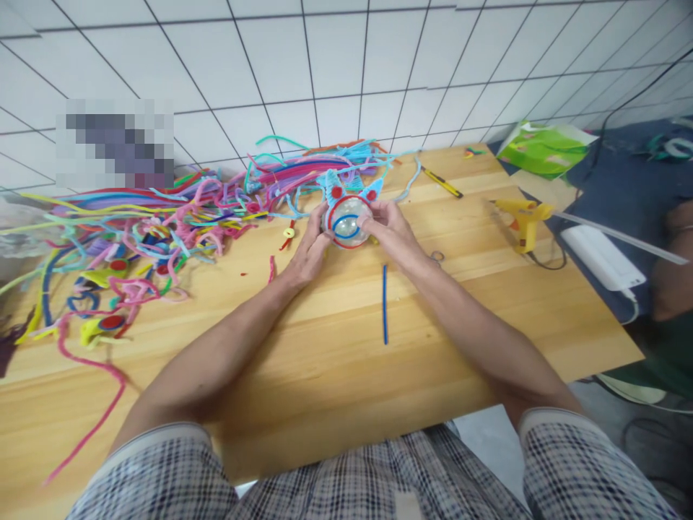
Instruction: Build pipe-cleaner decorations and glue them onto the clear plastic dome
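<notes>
Between my two hands is a clear round ball with a red pipe-cleaner ring around it and light blue pointed ears with red dots on top. A small blue pipe-cleaner loop lies against its front. My left hand wraps the ball's left side, fingers closed on it. On the other side, my right hand grips the ball with its thumb pressed on the front by the blue loop. A straight blue pipe cleaner lies on the table below my right hand.
Many coloured pipe cleaners are heaped along the wall on the left. A yellow utility knife lies behind my right hand. A yellow glue gun stands at right, near a white power adapter and a green packet. Someone's arm shows at far right.
</notes>
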Demonstrator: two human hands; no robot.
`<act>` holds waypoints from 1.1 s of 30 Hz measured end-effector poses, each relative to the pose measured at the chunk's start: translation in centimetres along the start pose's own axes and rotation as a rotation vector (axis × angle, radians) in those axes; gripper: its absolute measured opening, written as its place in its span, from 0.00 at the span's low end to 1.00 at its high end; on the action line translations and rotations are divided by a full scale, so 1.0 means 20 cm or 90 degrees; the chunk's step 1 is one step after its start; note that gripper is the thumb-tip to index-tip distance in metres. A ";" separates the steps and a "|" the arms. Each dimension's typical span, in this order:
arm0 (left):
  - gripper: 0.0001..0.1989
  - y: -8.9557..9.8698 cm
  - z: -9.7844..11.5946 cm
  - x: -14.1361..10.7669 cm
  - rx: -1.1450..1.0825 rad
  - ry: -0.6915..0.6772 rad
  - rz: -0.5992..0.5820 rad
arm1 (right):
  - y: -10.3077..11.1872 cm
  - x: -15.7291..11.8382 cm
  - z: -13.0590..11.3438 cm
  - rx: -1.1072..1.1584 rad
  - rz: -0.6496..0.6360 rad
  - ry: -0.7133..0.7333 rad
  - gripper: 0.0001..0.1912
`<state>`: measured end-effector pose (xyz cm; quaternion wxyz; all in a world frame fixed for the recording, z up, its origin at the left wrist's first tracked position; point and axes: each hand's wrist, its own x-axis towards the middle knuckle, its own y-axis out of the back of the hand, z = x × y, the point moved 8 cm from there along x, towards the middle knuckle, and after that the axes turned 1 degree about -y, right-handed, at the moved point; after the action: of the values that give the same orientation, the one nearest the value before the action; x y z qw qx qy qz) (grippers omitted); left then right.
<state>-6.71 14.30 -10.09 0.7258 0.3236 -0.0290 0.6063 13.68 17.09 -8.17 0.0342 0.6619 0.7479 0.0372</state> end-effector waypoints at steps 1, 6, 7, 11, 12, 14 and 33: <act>0.35 0.00 -0.01 0.00 0.001 -0.002 0.003 | 0.00 0.00 0.00 0.004 -0.008 0.003 0.30; 0.37 -0.01 -0.05 0.00 -0.009 -0.017 0.020 | 0.00 0.02 0.03 0.027 -0.007 0.014 0.34; 0.37 -0.01 -0.05 0.00 -0.011 -0.020 0.021 | 0.00 0.03 0.04 0.025 0.002 0.016 0.35; 0.36 -0.01 -0.04 0.01 -0.004 -0.014 0.010 | -0.01 0.03 0.06 0.004 0.031 0.037 0.38; 0.36 -0.01 -0.04 0.01 -0.003 -0.009 0.006 | -0.01 0.03 0.06 0.001 0.034 0.042 0.39; 0.36 -0.01 -0.03 0.02 -0.007 -0.002 0.002 | -0.02 0.03 0.08 0.001 0.037 0.047 0.43; 0.36 0.00 -0.03 0.02 0.040 0.012 0.013 | -0.03 0.02 0.09 -0.014 0.043 0.089 0.56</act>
<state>-6.89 15.04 -10.40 0.7092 0.3403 -0.0060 0.6174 13.13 17.42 -10.10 -0.0116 0.6822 0.7252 0.0926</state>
